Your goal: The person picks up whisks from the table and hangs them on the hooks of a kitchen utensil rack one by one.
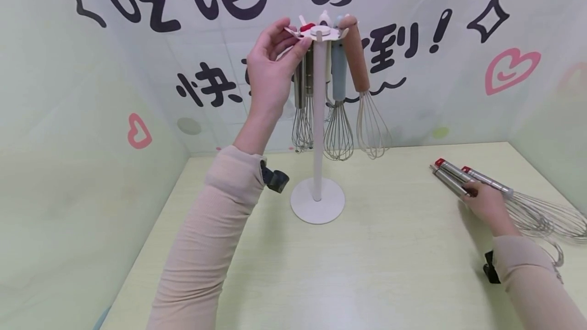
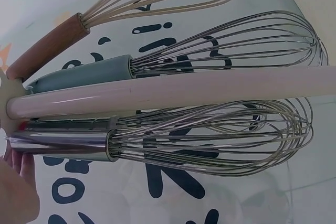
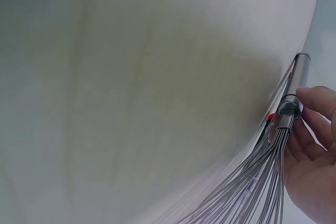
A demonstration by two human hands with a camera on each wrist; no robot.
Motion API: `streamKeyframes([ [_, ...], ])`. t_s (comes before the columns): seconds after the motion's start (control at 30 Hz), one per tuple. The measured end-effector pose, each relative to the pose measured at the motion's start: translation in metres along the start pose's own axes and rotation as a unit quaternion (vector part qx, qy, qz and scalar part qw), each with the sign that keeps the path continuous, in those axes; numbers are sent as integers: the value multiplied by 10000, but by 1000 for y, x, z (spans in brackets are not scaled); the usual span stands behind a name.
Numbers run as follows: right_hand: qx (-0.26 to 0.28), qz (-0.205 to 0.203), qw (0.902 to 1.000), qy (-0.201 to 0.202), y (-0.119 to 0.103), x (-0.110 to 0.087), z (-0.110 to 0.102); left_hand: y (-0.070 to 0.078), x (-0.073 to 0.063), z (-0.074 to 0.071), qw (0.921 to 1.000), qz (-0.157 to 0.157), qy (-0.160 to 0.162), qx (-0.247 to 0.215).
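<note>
A white stand (image 1: 318,126) rises from a round base, with several whisks hanging from its hooked top. At that top, my left hand (image 1: 272,65) pinches the rim between thumb and fingers, beside the hanging steel-handled whisk (image 2: 63,142). The blue-handled whisk (image 1: 339,73) and the brown-handled whisk (image 1: 356,57) hang on the stand's right side. Over at the right of the table, my right hand (image 1: 488,205) grips a steel whisk (image 3: 300,72) by its handle. Another steel whisk (image 1: 490,180) with a red end lies right beside it.
The pale wooden table (image 1: 390,258) runs back to a printed wall sheet (image 1: 220,65) with large black characters. Side walls (image 1: 82,167) close it in at left and right. Several steel whisks' wires overlap near the right wall.
</note>
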State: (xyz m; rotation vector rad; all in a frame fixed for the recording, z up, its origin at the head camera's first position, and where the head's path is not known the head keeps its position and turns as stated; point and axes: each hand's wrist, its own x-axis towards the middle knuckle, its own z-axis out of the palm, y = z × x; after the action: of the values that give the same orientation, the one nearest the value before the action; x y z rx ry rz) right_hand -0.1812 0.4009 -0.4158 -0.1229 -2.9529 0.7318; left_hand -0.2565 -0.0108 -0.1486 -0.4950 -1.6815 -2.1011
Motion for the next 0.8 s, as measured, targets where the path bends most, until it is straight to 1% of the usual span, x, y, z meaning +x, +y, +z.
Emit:
streamKeyframes([
  [0.27, 84, 59, 9998, -142, -1, -1, 0, -1, 0, 0, 9999, 58, 90, 4],
  [0.43, 138, -57, 9998, -94, -2, -3, 0, 0, -1, 0, 9999, 14, 165, 0],
  [0.53, 164, -6, 9998, -131, -2, -4, 0, 0, -1, 1, 9998, 8, 213, -12],
  [0.8, 124, 141, 9995, -235, -4, -3, -1, 2, -4, 2, 9991, 120, 343, 223],
])
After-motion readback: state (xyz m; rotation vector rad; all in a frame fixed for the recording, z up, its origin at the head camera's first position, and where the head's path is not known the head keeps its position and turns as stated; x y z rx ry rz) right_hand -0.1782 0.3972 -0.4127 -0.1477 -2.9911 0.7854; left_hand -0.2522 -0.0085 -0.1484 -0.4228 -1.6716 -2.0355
